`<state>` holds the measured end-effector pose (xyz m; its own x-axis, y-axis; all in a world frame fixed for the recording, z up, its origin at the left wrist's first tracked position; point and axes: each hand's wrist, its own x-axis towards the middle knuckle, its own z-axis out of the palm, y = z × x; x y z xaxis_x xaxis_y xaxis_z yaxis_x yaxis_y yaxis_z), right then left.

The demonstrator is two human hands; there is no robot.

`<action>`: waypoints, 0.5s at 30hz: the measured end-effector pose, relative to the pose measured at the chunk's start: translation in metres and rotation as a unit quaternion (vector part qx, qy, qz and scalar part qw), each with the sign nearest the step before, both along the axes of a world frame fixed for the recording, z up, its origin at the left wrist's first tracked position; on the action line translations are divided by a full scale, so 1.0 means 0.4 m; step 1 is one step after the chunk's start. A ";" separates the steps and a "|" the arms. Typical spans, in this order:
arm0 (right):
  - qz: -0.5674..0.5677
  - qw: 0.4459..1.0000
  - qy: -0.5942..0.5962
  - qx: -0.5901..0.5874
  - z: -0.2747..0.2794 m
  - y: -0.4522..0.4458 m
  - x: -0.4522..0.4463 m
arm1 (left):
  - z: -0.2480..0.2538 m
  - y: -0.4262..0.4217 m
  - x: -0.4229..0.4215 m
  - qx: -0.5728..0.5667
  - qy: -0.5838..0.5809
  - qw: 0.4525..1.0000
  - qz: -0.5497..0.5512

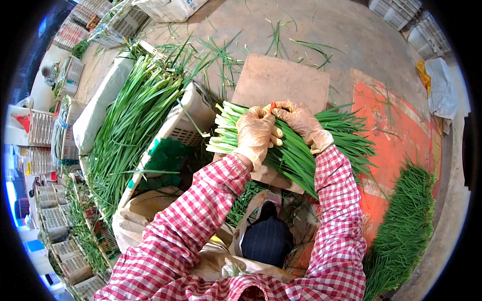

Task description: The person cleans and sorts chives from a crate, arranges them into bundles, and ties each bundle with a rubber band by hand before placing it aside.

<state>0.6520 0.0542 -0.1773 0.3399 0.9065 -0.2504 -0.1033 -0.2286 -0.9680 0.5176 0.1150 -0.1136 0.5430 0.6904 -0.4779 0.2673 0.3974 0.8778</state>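
A bunch of garlic chives point(296, 153) lies across a brown board point(281, 75) in front of me, pale stem ends to the left and green leaves to the right. My left hand point(255, 133), in a thin translucent glove, rests over the bunch with its fingers closed. My right hand point(301, 123), gloved the same way, bends over the bunch from the other side, its fingers closed too. Between the fingertips of both hands a red tie point(272, 106) pokes up. Most of the tie is hidden by the fingers.
At left stands a white crate point(158, 133) heaped with loose chives point(135, 110). On the right, finished-looking bunches of chives point(404, 231) lie in a row beside an orange sheet point(379, 130). Stray leaves point(316, 47) litter the floor. Stacked crates point(55, 215) line the far left.
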 end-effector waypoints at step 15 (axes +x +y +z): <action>0.008 0.998 -0.047 0.042 0.006 -0.015 -0.016 | 0.013 -0.002 0.006 0.005 -0.001 1.000 -0.008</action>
<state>0.6455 0.0480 -0.1749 0.3426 0.9290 -0.1401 -0.0079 -0.1462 -0.9892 0.5200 0.1144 -0.1085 0.5547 0.6863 -0.4704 0.2713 0.3853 0.8820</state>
